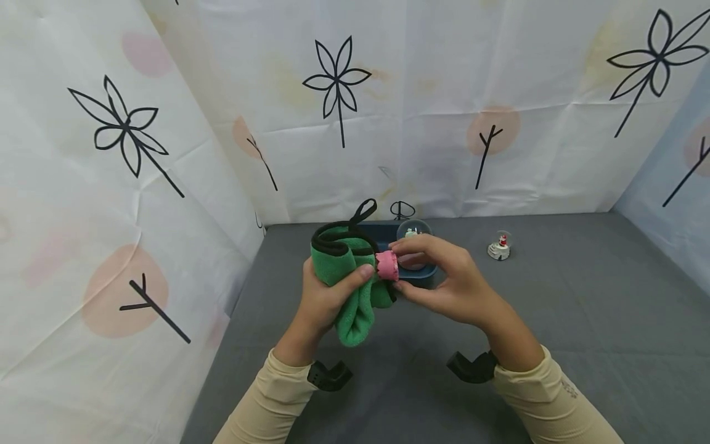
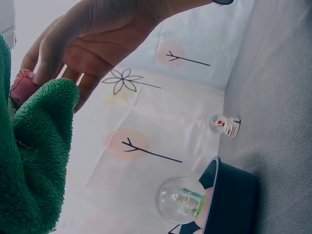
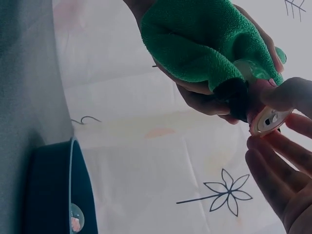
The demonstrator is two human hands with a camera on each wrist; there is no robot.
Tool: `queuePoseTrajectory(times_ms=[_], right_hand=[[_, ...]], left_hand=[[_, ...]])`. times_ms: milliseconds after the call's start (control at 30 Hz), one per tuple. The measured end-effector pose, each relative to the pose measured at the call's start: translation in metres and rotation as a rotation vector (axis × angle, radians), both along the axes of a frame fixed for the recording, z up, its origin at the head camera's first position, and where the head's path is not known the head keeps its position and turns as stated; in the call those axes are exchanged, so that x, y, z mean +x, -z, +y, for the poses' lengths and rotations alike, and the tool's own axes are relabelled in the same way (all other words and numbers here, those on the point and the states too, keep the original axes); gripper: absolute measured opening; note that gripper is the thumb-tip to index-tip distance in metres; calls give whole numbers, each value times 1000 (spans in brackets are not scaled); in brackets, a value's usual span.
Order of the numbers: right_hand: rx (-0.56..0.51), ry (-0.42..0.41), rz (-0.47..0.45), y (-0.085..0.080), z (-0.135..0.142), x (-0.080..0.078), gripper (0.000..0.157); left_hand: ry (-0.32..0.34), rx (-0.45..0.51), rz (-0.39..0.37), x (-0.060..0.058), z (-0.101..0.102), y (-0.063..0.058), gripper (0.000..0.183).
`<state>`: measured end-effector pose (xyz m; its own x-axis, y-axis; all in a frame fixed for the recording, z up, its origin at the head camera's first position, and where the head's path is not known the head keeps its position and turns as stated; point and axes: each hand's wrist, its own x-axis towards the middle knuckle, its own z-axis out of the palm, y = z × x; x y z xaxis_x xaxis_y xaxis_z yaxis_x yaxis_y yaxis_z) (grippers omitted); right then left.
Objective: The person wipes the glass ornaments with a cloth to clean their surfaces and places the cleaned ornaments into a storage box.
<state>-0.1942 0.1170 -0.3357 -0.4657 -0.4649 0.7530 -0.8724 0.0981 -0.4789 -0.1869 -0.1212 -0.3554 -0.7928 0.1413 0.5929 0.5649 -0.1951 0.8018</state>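
Note:
My left hand (image 1: pixel 322 296) grips a folded green cloth (image 1: pixel 341 265) with black trim and a hanging loop. The cloth wraps the glass ball of a small snow globe, whose pink base (image 1: pixel 387 265) pokes out on the right. Thumb and fingers of my right hand (image 1: pixel 455 277) pinch that base by its rim. In the right wrist view the base's round underside (image 3: pixel 270 121) faces out, and part of the clear glass (image 3: pixel 248 69) shows between the cloth's folds; the rest of the ball is hidden.
Behind the hands stands a dark blue bin (image 1: pixel 383 231) with another snow globe (image 1: pixel 413 231) in it, its glass ball rising above the rim. Farther right, a small snow globe with a white base (image 1: pixel 499 248) sits on the grey table (image 1: pixel 588 296). Patterned cloth walls (image 1: pixel 421 142) enclose the table.

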Motion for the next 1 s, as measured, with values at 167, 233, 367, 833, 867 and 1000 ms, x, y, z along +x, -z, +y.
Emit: queuePoseTrajectory(times_ms=[167, 233, 367, 833, 867, 1000], right_hand=[[14, 59, -17, 1, 1, 2, 53], [21, 80, -27, 2, 2, 3, 50], [31, 100, -37, 3, 2, 3, 48], [9, 54, -28, 0, 2, 1, 45], [14, 60, -33, 1, 2, 1, 45], [32, 85, -59, 1, 3, 1, 45]], left_hand=[[16, 16, 2, 0, 1, 1, 35], [18, 19, -4, 1, 1, 1, 35], [14, 20, -17, 1, 2, 1, 34], [2, 13, -18, -1, 4, 2, 34], [4, 15, -21, -1, 3, 2, 35], [3, 7, -27, -1, 4, 4, 36]])
